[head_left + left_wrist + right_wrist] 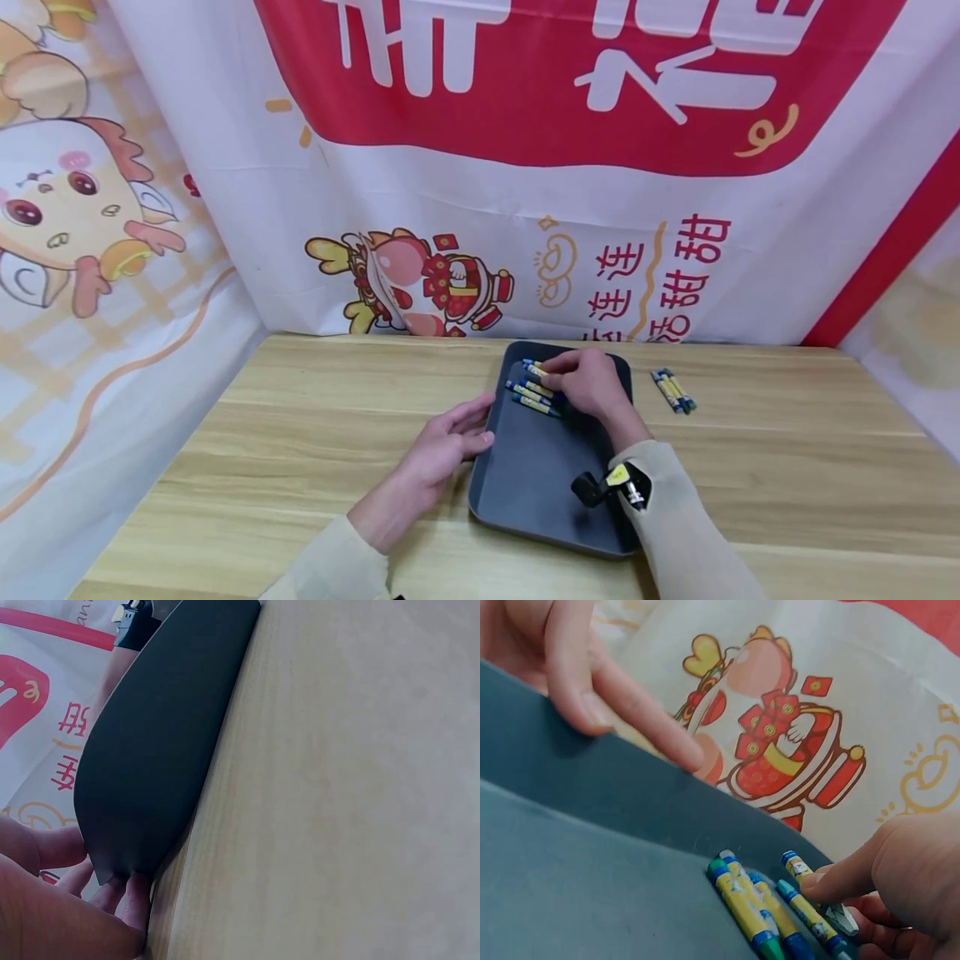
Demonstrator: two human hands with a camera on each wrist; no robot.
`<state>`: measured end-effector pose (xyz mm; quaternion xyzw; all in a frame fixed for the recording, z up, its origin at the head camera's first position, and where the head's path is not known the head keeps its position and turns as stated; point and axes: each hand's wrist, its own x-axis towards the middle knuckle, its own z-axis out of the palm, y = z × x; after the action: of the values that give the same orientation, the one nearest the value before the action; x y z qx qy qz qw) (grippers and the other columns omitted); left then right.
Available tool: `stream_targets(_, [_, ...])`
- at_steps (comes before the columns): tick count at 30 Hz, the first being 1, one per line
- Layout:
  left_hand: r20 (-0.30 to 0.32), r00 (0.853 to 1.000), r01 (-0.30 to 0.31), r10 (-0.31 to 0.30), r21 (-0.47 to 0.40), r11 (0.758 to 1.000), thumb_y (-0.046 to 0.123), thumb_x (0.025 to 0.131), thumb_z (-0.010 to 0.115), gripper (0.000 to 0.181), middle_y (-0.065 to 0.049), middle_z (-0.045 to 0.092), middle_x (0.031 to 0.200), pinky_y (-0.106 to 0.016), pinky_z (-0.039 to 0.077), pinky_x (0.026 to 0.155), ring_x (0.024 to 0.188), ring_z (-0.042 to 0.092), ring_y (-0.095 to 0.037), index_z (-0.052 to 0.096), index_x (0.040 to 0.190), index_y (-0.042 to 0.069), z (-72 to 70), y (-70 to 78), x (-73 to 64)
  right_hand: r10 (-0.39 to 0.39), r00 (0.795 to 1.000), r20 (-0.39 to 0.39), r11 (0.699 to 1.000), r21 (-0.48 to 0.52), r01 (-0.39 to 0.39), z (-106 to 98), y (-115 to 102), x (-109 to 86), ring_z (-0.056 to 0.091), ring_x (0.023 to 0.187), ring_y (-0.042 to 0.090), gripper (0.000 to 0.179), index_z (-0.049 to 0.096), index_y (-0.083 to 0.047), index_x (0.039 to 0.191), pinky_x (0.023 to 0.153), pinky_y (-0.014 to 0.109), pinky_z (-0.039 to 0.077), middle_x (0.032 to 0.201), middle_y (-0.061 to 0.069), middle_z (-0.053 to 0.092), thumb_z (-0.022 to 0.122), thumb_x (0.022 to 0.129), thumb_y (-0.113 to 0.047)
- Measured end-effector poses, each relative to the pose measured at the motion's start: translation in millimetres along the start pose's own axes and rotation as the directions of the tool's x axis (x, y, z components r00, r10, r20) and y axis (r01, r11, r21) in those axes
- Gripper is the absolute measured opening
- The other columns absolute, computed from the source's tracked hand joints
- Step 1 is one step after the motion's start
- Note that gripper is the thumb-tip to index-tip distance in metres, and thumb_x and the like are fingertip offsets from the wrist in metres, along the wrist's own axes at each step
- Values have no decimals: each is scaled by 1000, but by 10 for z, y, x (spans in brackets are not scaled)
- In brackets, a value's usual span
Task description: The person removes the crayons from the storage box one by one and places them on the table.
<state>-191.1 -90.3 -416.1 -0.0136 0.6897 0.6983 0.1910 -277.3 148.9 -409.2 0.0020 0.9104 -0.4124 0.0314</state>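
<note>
The left hand point(441, 443), fingers apart, touches the left rim of the dark tray point(547, 479). Crayons point(536, 406) lie inside near its far end, long axes slanting rightward toward the person. Among them the right hand point(588, 383) pinches a crayon point(798, 864). Right of this nearer hand, beyond the tray, loose crayons point(673, 392) slant similarly, more steeply, on the tabletop point(787, 467). Wrapper print is unreadable; the backdrop cloth point(247, 208) shows red 连 and 甜.

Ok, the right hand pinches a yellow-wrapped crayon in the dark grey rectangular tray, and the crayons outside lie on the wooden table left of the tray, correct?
Not left: the head view shows those yellow-and-blue crayons right of the dark grey rectangular tray. The rest stands.
</note>
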Motion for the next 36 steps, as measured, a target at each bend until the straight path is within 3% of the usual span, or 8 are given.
stream_targets(16, [10, 1000, -26, 26, 2, 1000, 3, 104, 60, 58, -17, 51, 163, -55, 40, 125, 153, 46, -37, 50, 159, 15, 12, -11, -6, -23, 999, -44, 998, 59, 25, -103, -28, -69, 69, 103, 24, 20, 84, -16, 115, 92, 42, 56, 121, 9, 79, 78, 97, -21])
stream_targets(22, [16, 1000, -19, 19, -16, 1000, 2, 103, 61, 59, -16, 51, 163, -54, 39, 126, 153, 45, -36, 50, 159, 15, -5, -17, 17, -18, 998, -53, 995, 93, 23, -142, -71, -82, 69, 108, 25, 21, 83, -17, 117, 97, 44, 56, 124, 9, 78, 78, 97, -22])
stream_targets(30, [10, 1000, -10, 10, -13, 1000, 3, 103, 61, 58, -15, 51, 163, -55, 38, 126, 154, 46, -36, 51, 159, 17, -17, -13, 2, -75, 991, -107, 989, 116, 88, -304, -107, -136, 70, 109, 27, 22, 82, -13, 120, 94, 42, 56, 121, 10, 79, 75, 99, -19])
stream_targets(36, [14, 1000, -12, 12, -15, 1000, 4, 104, 61, 58, -15, 51, 163, -55, 37, 127, 154, 45, -35, 51, 159, 18, -15, -16, 3, -41, 990, -137, 991, 121, 57, -466, -67, -172, 68, 113, 30, 25, 80, -13, 123, 98, 45, 53, 125, 13, 77, 73, 101, -23])
